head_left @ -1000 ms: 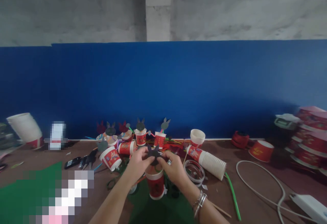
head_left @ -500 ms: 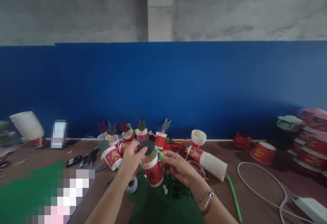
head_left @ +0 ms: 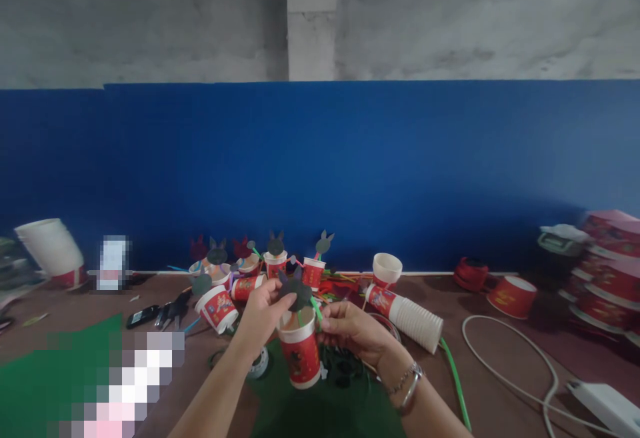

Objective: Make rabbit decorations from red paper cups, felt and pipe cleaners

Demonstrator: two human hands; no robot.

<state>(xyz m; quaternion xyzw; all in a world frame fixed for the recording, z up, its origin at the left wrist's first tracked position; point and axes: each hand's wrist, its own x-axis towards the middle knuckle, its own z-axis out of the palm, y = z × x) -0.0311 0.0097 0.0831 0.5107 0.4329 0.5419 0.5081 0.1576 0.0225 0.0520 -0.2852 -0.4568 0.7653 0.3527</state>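
In front of me a red-and-white paper cup (head_left: 300,357) hangs slightly tilted above the table. A dark paper animal head (head_left: 295,293) with pointed ears stands over the cup's rim. My left hand (head_left: 265,315) pinches that head at its left edge between thumb and fingers. On the other side, my right hand (head_left: 353,331) has thumb and fingertips closed on a thin green stem (head_left: 317,309), which runs up to the head. Part of the right fingers is hidden behind the cup. Whether they also touch the cup, I cannot tell.
Behind the hands stand several cups with paper animal heads (head_left: 275,246). A cup stack (head_left: 417,323) lies to the right, near a white cable (head_left: 500,338). A tape roll (head_left: 259,363), a green sheet (head_left: 325,418) and black scissors (head_left: 175,310) lie about the table.
The cup has dropped a little lower and tilted differently. The paper head has shifted slightly right. The green stem, bent in a curve before, now looks straighter, with my right hand still at it.
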